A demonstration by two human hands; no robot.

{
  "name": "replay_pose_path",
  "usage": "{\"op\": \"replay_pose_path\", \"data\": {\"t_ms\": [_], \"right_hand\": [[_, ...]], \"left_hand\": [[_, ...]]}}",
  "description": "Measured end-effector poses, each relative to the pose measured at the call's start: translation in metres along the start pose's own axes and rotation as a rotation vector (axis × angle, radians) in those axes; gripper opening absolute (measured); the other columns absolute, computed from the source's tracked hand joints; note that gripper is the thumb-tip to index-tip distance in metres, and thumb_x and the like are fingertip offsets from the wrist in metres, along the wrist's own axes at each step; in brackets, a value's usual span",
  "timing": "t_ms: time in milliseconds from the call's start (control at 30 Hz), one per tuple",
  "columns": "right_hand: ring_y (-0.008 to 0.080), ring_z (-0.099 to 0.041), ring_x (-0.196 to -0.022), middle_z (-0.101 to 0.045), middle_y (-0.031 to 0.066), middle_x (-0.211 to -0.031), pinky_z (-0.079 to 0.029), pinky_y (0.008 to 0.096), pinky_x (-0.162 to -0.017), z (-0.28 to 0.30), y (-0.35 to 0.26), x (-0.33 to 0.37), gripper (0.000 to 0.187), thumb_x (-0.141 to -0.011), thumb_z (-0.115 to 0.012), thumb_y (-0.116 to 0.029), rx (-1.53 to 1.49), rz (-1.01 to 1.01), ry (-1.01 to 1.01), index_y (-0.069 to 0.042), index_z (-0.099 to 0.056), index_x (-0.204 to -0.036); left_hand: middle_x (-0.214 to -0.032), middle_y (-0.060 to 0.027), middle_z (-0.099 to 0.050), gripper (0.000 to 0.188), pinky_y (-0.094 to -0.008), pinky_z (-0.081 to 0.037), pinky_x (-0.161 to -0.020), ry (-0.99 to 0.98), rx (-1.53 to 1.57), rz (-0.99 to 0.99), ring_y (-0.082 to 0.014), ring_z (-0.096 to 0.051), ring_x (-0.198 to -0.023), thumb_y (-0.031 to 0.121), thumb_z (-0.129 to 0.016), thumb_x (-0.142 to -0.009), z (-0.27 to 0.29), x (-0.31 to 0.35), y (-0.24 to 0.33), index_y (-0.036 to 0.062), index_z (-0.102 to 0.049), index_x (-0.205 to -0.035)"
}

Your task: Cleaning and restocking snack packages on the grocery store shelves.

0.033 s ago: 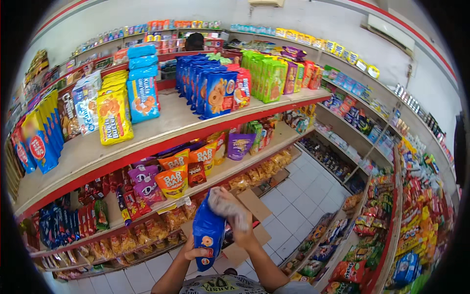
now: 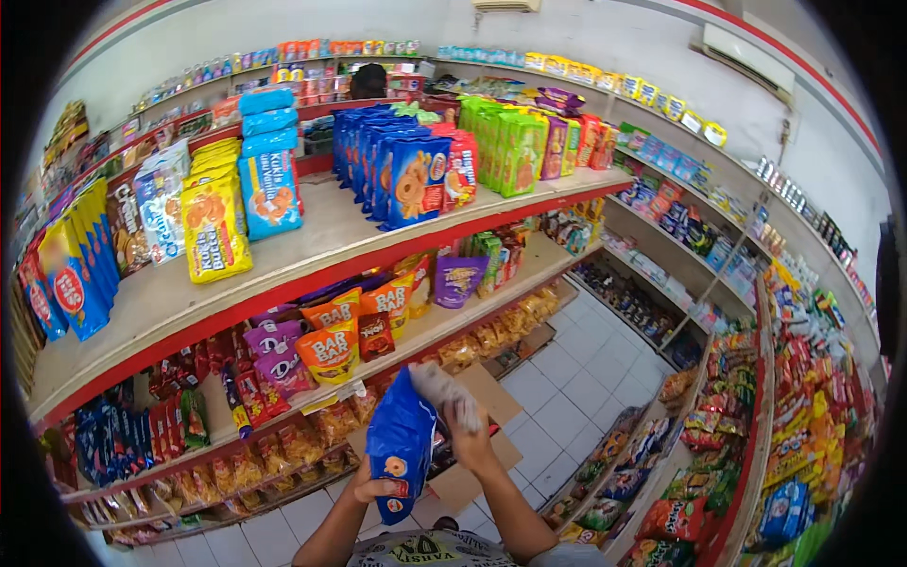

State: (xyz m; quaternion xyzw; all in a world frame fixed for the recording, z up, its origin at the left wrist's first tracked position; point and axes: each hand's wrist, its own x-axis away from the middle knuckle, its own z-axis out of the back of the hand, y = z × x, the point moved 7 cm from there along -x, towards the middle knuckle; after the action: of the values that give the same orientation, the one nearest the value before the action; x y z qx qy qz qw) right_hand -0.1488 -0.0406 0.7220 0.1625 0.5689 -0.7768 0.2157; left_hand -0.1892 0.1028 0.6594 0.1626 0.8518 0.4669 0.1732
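A blue cookie packet (image 2: 402, 427) is tilted in front of my body, below the shelf edge. My left hand (image 2: 368, 486) grips its lower end, the thumb lying across the front. A crumpled greyish cloth (image 2: 442, 389) is bunched in my right hand (image 2: 474, 446) and lies against the packet's upper right edge. The cloth covers part of my right fingers. Similar blue cookie packets (image 2: 414, 184) stand in a row on the top shelf (image 2: 331, 222), with red and green packets to their right.
Yellow biscuit packets (image 2: 215, 227) and light-blue ones (image 2: 271, 194) stand farther left. Orange snack bags (image 2: 329, 352) fill the shelf below. An opened cardboard box (image 2: 487, 392) sits on the tiled floor (image 2: 586, 364) beyond my hands. Another snack rack (image 2: 746, 454) lines the right side.
The cloth has shifted slightly along the packet's edge, baring more of its upper front. My left hand keeps its hold, and the whole view has moved a little.
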Motion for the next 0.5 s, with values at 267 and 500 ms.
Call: {"op": "replay_pose_path", "data": {"t_ms": [267,500], "right_hand": [[0.0126,-0.044,-0.112,-0.048,0.0052,-0.124,-0.032,0.0239,-0.094,-0.016,0.043,0.045,0.038,-0.092,-0.046,-0.016,-0.759,-0.400,0.232,0.001,-0.043,-0.126],[0.0149,-0.049,-0.102,-0.056,0.0044,-0.101,-0.035,0.0270,-0.092,-0.025,0.013,0.086,0.033,-0.089,-0.056,-0.024,-0.418,-0.573,-0.018,-0.001,-0.053,-0.112]], "left_hand": [[-0.119,-0.0184,-0.052,0.076,-0.0459,-0.044,-0.091,-0.001,0.634,-0.223,-0.0339,-0.054,-0.104,0.017,-0.061,-0.058,-0.004,-0.020,0.012,0.0004,-0.036,-0.128],[-0.118,-0.0213,-0.051,0.077,-0.0467,-0.046,-0.088,0.184,0.760,-0.373,-0.0351,-0.056,-0.101,0.043,-0.058,-0.068,0.017,-0.018,0.039,-0.0001,-0.037,-0.128]]}}
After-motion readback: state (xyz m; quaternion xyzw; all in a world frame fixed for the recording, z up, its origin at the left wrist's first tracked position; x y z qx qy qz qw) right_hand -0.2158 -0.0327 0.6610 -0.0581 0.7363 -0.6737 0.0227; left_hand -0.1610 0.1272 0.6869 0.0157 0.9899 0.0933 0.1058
